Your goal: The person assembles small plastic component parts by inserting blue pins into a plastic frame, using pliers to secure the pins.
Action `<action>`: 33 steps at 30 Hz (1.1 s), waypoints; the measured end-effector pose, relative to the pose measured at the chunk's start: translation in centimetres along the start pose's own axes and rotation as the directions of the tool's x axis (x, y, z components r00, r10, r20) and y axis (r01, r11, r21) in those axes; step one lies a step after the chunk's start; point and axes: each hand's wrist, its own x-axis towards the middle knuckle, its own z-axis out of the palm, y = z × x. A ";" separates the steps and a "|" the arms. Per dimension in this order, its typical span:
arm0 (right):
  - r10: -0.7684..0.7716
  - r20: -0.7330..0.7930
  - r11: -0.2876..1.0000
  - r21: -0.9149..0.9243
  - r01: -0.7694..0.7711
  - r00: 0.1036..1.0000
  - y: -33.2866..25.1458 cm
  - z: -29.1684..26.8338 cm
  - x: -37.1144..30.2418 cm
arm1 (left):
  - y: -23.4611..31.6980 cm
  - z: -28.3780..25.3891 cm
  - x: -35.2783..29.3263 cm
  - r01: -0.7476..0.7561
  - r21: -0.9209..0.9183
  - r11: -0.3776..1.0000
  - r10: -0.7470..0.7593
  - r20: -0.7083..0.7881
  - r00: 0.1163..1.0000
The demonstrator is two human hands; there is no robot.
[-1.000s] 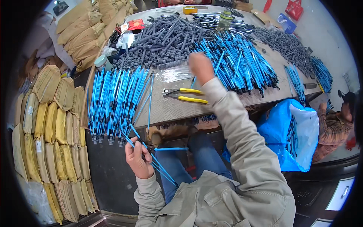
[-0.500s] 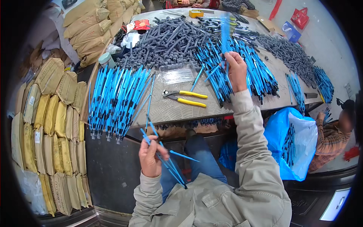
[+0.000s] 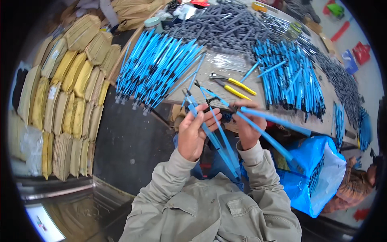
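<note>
My left hand (image 3: 190, 135) is closed on long blue strips (image 3: 221, 151) with black joints, which slant down toward my lap. Just right of it, my right hand (image 3: 249, 128) pinches another jointed blue strip piece (image 3: 266, 135), whose two arms spread to the lower right, partly blurred. The black ends of both pieces come close together between my fingers. Beyond my hands, end-cutting pliers with yellow handles (image 3: 238, 89) lie on the table (image 3: 197, 92). A clear packet of thin metal pins (image 3: 229, 61) lies behind them.
Bundles of blue strips lie at the left (image 3: 155, 66) and right (image 3: 288, 78) of the table. Dark grey plastic parts (image 3: 225, 26) are heaped behind. A blue bag (image 3: 298, 183) stands at the right, near another person (image 3: 350, 187). Stacked brown sacks (image 3: 66, 97) line the left.
My right hand has come down from the right bundle to beside my left hand, bringing a blue strip piece. My left hand has risen slightly, and the view has turned.
</note>
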 end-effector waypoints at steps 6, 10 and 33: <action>-0.231 0.230 0.953 -0.142 0.267 0.945 0.2 1.3 -1.8 | 1.7 -0.4 0.4 -0.003 -0.153 0.988 0.014 0.068 0.998; -0.350 0.484 0.849 -0.197 0.489 0.802 -0.1 0.6 -1.0 | 0.6 -0.5 0.5 -0.158 -0.104 0.982 0.168 0.093 0.981; 0.363 0.549 0.923 -0.320 -0.212 0.753 -1.3 -2.2 1.8 | 2.0 -1.9 -0.1 -0.149 0.049 0.988 0.134 0.226 0.965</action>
